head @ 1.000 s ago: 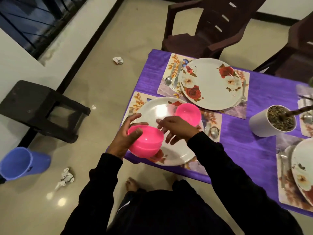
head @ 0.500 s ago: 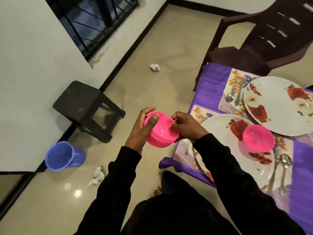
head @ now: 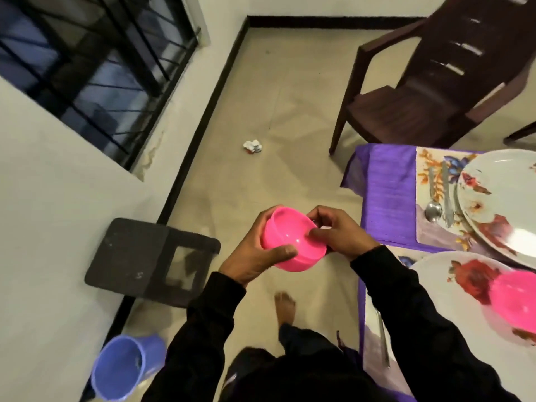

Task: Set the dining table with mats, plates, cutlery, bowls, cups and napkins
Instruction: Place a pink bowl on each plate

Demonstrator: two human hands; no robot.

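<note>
A stack of pink plastic bowls (head: pixel 291 237) is in the air over the floor, left of the table. My left hand (head: pixel 255 253) grips it from the left, thumb across the front. My right hand (head: pixel 338 232) pinches its right rim. Another pink bowl (head: pixel 514 301) sits on the near floral plate (head: pixel 452 291) at the right edge. A second floral plate (head: pixel 499 198) lies farther back on a flowered mat (head: pixel 429 175), with a spoon (head: pixel 432 210) and other cutlery beside it. Both mats rest on a purple tablecloth (head: pixel 385 192).
A dark brown plastic chair (head: pixel 435 82) stands behind the table. A black stool (head: pixel 139 256) and a blue mug (head: pixel 121 367) are by the wall at left. Crumpled paper (head: pixel 252 146) lies on the tiled floor. My bare foot (head: pixel 285 306) is below my hands.
My view has swung left, away from the table. Both hands carried the bowl stack off the near plate and out over the floor, while one pink bowl stayed on that plate.
</note>
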